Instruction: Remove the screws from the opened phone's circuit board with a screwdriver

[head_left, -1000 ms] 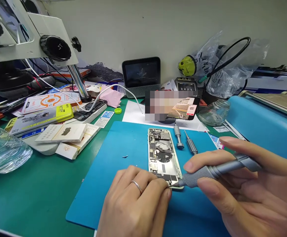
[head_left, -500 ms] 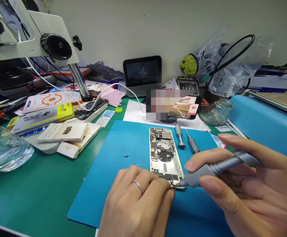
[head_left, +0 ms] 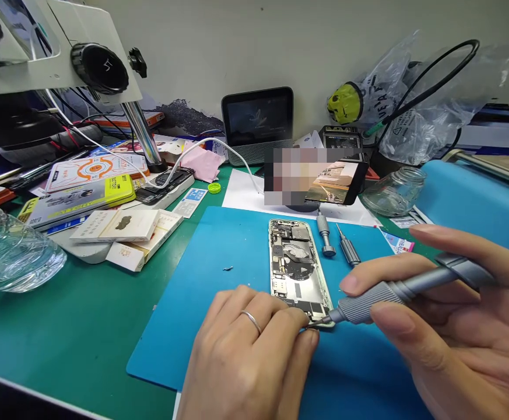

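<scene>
I see a green tabletop (head_left: pixel 83 332) under a flat blue rectangular mat (head_left: pixel 184 303). My clock centres on the opened, pale-rimmed oblong phone (head_left: pixel 300 293) lying on that mat. Toward four o'clock the bare right hand (head_left: pixel 468 335) has thumb and forefinger closed around the ribbed barrel of a slim grey metal screwdriver (head_left: pixel 365 302). At seven o'clock the bare left hand (head_left: pixel 248 350) bunches its fingertips at the phone's lower edge; I can't tell whether they pinch anything. The driver's tip meets that edge near five o'clock, just beside those fingertips.

The opening-up looks done to me: circuitry and silvery metal lie exposed. Work at the lower end seems in hand and unfinished; what remains beyond it I can't judge. A grey flared-end driver (head_left: pixel 325 234) lies near one o'clock, a grey pointed driver (head_left: pixel 348 247) near two, and a tiny dark fragment (head_left: pixel 228 269) at nine.
</scene>
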The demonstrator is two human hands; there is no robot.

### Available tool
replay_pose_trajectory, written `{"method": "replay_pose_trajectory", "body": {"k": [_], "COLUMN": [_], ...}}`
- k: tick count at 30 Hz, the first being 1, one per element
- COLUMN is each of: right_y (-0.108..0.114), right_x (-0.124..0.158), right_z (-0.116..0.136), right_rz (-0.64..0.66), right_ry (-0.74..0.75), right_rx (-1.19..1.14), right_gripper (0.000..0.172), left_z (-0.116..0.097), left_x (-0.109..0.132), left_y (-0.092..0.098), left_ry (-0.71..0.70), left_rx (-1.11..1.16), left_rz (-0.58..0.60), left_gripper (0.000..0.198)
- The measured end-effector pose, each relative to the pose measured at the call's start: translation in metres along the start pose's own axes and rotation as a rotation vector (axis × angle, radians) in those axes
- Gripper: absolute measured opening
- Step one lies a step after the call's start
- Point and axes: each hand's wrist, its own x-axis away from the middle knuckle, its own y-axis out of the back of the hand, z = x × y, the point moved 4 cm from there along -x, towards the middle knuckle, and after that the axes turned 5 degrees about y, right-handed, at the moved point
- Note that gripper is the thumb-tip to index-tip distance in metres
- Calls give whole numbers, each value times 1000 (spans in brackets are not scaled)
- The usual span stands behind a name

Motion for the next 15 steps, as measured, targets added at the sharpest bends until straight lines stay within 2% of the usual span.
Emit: {"method": "replay_pose_trajectory", "body": {"k": [7,15], "right_y": [-1,-1], "right_x": [-3,0], "right_z": [3,1], "right_rz": [-17,-25], "right_ry": [-29,-34], "right_rx": [28,-16], "right_gripper": [40,47], "left_z": [-1,-3], "left_x": [-1,-2], "left_y": [1,1], "left_ry": [-5,13], "left_rx": [8,33], "left_rz": [3,-31], "left_gripper": [15,18]}}
